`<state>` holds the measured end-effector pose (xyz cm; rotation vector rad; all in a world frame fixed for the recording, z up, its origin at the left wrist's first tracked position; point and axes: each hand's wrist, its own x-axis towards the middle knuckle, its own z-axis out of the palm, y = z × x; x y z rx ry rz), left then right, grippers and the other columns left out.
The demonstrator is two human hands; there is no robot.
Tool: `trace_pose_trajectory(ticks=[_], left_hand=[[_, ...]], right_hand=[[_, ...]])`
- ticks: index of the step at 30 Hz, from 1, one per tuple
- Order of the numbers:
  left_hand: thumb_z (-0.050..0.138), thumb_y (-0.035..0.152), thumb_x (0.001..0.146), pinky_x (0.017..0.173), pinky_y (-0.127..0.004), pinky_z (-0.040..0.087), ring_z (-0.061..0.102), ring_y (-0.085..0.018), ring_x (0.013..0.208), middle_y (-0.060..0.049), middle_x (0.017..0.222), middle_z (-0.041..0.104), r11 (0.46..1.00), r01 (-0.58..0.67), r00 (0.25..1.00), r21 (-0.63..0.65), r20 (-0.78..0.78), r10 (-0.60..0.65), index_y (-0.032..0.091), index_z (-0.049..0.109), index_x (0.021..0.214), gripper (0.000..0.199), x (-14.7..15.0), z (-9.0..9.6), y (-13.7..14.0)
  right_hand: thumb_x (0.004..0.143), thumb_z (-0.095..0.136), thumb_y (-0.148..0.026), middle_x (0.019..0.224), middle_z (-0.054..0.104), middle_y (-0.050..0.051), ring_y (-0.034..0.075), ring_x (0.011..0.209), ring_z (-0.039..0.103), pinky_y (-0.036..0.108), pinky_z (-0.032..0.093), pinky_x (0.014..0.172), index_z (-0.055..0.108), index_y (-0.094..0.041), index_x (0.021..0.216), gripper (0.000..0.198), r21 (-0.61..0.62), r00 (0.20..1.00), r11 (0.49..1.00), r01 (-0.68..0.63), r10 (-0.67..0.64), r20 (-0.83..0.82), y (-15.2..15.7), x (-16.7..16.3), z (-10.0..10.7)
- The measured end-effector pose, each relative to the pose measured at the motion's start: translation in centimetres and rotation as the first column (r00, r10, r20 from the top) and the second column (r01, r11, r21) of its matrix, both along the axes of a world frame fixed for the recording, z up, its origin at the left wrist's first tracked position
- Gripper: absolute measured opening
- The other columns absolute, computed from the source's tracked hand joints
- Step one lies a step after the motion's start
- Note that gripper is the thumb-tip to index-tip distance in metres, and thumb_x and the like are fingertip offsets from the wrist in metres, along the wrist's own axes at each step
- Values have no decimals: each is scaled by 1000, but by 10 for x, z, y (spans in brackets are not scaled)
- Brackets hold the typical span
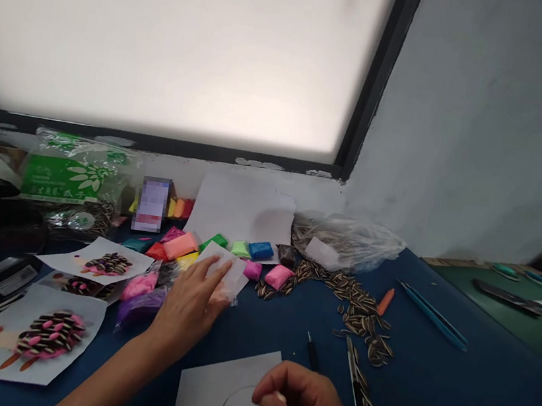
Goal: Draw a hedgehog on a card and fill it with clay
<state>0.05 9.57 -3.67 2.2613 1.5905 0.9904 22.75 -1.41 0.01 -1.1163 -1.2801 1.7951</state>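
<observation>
My left hand (193,296) reaches over the pile of clay packets, its fingers stretched out on or just above a white sheet-like piece (236,277) and a clear packet with pale contents. Around it lie a purple packet (140,309), a pink packet (140,286) and a salmon packet (181,245). Low in the view, my right hand (309,404) is closed in a pinch, with a small pale piece (280,397) between thumb and finger. Beneath it is a white paper (207,388) with a pencil-like outline, partly hidden by this hand.
Loose sunflower seeds (339,288) spill from a clear bag (346,239). Tweezers (352,380), a pen (311,351), an orange stick (386,302) and a blue tool (433,315) lie right. Finished seed pictures (49,333) lie left, below a green seed bag (64,177).
</observation>
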Motion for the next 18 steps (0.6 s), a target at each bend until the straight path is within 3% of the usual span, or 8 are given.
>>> trace_pose_trajectory(ticks=[3,6,9,14,18], left_hand=[[43,24,93,108,-66,37,46,-45,134,-24,145,55,995,14,993,103,-122,-1,13,66,129,44,-10,3,-18],[43,20,93,85,-59,51,62,-41,103,-18,111,68,990,46,974,134,-225,-15,18,71,99,29,-20,2,-40],[46,20,92,75,-51,53,65,-36,89,-12,96,70,986,75,961,152,-275,-31,22,70,93,24,-28,-10,-50],[37,19,101,83,-48,53,68,-31,97,-10,110,73,976,110,968,187,-245,-62,23,69,108,33,-37,-37,-35],[37,22,104,94,-50,50,65,-32,112,-9,119,73,966,130,980,223,-176,-91,24,68,112,32,-37,-36,-27]], right_hand=[[79,73,-78,90,65,4,12,68,52,23,41,57,76,-19,107,65,39,994,993,108,-108,-13,-1,1,1],[81,74,-75,96,68,5,14,74,56,23,46,60,79,-23,109,59,53,989,988,147,-146,-21,1,2,2],[84,77,-67,95,71,4,12,71,56,22,45,61,78,-23,110,51,69,990,988,142,-142,-2,5,6,-1],[84,81,-60,92,74,3,10,65,57,21,43,58,72,-20,105,46,66,992,990,127,-127,0,12,11,-9],[89,76,-61,91,74,3,10,65,57,22,43,59,72,-19,103,44,68,995,993,94,-95,18,12,12,-10]])
